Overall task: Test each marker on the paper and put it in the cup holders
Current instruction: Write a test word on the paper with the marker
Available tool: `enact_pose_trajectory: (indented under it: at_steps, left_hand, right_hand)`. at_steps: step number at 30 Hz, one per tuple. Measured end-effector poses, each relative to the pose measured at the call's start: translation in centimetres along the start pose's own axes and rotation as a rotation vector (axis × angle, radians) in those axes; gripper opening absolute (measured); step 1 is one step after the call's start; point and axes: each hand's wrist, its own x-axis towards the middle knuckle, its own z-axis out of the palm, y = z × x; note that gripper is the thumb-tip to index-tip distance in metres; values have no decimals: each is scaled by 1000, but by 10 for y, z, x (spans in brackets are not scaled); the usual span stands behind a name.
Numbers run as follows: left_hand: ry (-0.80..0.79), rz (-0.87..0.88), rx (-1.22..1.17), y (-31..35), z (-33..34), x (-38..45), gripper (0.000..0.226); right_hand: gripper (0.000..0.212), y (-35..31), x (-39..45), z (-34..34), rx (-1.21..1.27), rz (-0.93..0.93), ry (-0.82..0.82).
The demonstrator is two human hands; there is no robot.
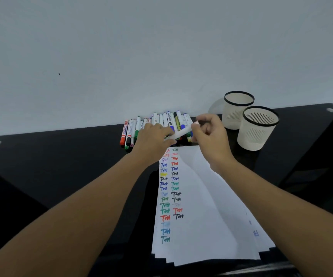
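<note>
White marker (181, 133) gripped between both hands (183, 134) above the paper (211, 206), which is already filled with test words, while both cup holders (258, 127) look empty and the pile (157, 124) waits

A glossy black table (71, 166) stood against a plain pale grey wall (141, 47), which bore one small dark speck (59, 73).

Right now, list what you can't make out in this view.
- Colour and cap state of the white marker held in both hands: motion blur, and the right hand covers its end.
- Middle of the marker pile: hidden behind the left hand.
- Insides of the two cups: only the far inner walls show.
- Labels on the markers: too small.
</note>
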Motion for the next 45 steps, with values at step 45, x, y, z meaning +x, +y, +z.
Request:
enact_pose_trajectory:
  at_steps: [45]
  left_hand:
    - [-121,-244,-592,-3,-4,-93,35]
  right_hand:
    - [15,1,-54,14,-71,480,-411]
